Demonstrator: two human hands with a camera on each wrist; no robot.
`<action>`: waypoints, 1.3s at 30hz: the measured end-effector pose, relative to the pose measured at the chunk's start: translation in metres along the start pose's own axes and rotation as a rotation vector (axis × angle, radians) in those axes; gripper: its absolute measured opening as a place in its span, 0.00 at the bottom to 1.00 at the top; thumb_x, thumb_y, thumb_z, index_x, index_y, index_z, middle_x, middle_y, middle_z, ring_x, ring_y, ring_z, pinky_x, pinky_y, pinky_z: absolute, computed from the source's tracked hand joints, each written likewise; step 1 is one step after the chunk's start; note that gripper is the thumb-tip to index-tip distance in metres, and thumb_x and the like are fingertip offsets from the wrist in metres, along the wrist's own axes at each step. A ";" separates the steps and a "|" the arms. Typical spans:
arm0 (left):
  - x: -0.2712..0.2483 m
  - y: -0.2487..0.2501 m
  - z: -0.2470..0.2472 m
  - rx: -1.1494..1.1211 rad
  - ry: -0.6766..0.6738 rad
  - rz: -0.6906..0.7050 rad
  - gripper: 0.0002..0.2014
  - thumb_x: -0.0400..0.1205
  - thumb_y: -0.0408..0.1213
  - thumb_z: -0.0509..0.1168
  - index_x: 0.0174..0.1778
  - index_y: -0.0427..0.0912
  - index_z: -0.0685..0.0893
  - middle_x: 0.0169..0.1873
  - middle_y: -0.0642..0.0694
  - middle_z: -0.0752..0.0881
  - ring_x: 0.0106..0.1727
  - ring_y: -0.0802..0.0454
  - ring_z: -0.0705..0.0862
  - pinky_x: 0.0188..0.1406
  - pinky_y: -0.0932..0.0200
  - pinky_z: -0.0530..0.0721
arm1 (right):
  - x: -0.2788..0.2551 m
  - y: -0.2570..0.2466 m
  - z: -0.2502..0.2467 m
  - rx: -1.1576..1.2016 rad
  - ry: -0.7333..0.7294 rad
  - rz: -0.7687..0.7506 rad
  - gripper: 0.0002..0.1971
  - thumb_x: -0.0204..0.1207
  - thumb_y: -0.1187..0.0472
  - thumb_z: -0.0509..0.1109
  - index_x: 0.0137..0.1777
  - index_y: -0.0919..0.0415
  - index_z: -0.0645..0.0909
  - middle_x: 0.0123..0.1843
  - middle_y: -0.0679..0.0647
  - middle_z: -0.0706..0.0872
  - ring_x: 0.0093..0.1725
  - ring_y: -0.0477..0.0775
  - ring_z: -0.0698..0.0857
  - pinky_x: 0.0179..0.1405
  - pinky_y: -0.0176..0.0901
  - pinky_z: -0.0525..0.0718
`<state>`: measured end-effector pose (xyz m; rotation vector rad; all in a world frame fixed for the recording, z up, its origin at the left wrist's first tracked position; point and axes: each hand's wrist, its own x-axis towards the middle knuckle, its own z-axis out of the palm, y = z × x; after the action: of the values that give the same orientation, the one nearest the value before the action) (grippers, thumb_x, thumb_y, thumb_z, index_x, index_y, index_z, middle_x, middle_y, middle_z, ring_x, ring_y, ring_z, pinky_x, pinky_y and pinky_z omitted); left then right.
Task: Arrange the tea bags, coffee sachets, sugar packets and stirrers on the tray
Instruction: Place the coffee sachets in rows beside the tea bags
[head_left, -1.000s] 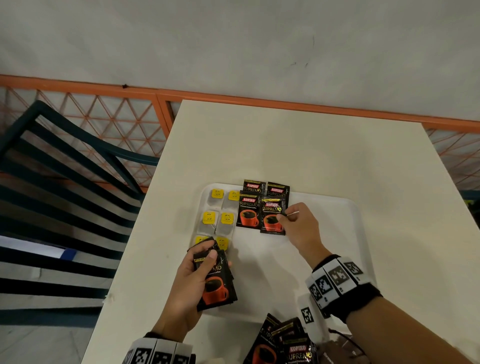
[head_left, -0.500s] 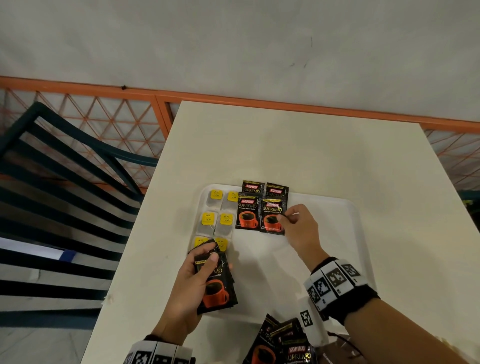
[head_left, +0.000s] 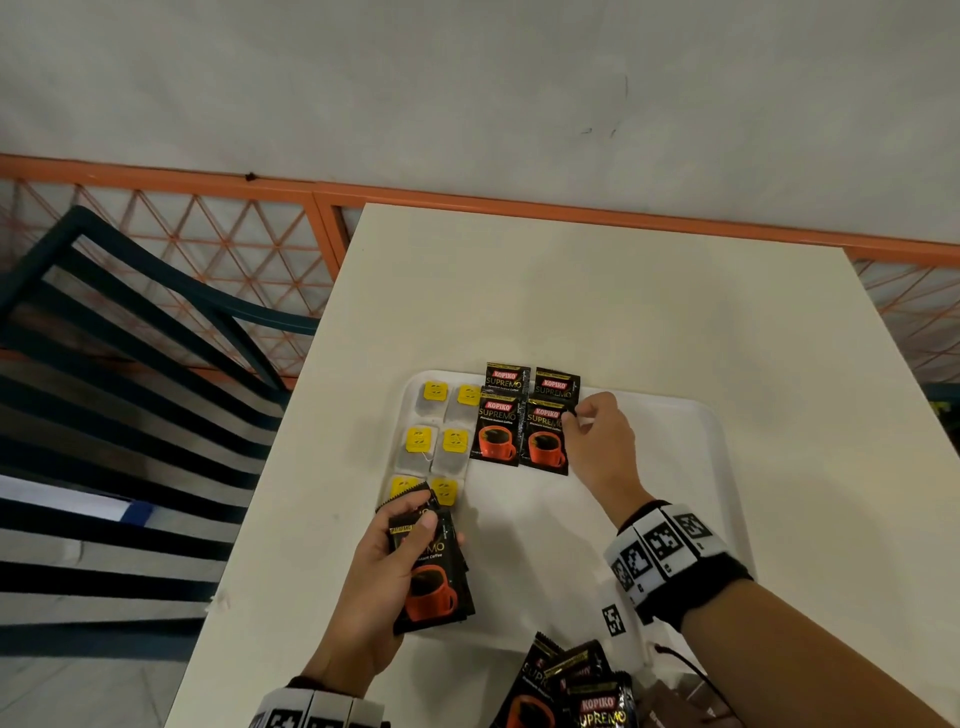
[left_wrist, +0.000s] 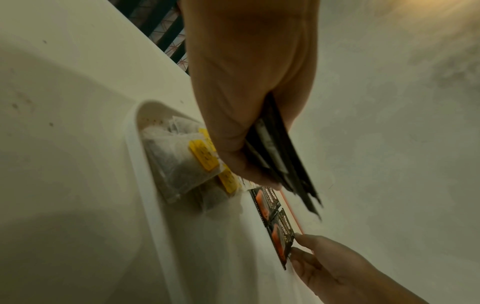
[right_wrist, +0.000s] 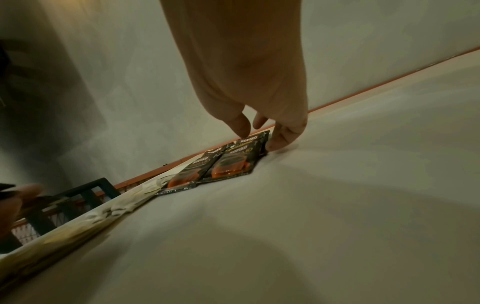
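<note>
— Where do we stand with the tray (head_left: 706, 467)?

— We have six tea bags (head_left: 439, 447) laid in pairs down its left side, and four coffee sachets (head_left: 519, 421) beside them in two overlapping rows. Our right hand (head_left: 602, 441) is at the right edge of the nearest-right sachet (head_left: 545, 441), fingers (right_wrist: 280, 137) curled and pinching or nudging it; from the wrist view we judge it a light pinch, though the contact is hard to see.

— And the left?

— Our left hand (head_left: 384, 566) grips a small stack of sachets (head_left: 434, 571), thumb on top, over the tray's near-left corner. More sachets (head_left: 566, 691) lie on the counter (head_left: 623, 291) in front of us.

— So what remains?

— The coffee is partly placed. We see no sugar packets or stirrers on the tray, so those look still to do.
</note>
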<state>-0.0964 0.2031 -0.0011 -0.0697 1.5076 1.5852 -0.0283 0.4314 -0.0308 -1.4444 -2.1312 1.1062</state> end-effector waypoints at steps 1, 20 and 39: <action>0.000 0.000 0.000 -0.001 -0.001 0.001 0.12 0.81 0.35 0.62 0.60 0.48 0.79 0.39 0.40 0.92 0.37 0.46 0.91 0.36 0.46 0.89 | 0.000 -0.001 0.001 0.007 -0.006 -0.003 0.07 0.79 0.64 0.64 0.54 0.66 0.73 0.51 0.58 0.82 0.46 0.54 0.80 0.38 0.37 0.73; 0.001 0.006 0.013 -0.054 0.002 0.116 0.12 0.80 0.36 0.63 0.59 0.49 0.80 0.42 0.39 0.91 0.39 0.45 0.90 0.31 0.50 0.87 | -0.084 -0.038 -0.009 0.123 -0.462 -0.029 0.12 0.75 0.46 0.68 0.42 0.55 0.76 0.39 0.50 0.83 0.40 0.50 0.82 0.40 0.39 0.79; -0.015 0.002 -0.005 -0.269 -0.176 0.213 0.36 0.64 0.39 0.79 0.69 0.56 0.75 0.61 0.46 0.85 0.58 0.45 0.87 0.41 0.55 0.88 | -0.123 -0.039 -0.012 0.433 -0.630 0.159 0.06 0.76 0.66 0.69 0.51 0.63 0.83 0.40 0.53 0.84 0.32 0.45 0.84 0.36 0.35 0.87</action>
<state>-0.0918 0.1907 0.0087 0.0799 1.1914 1.9061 0.0076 0.3199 0.0238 -1.1690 -1.9554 2.1550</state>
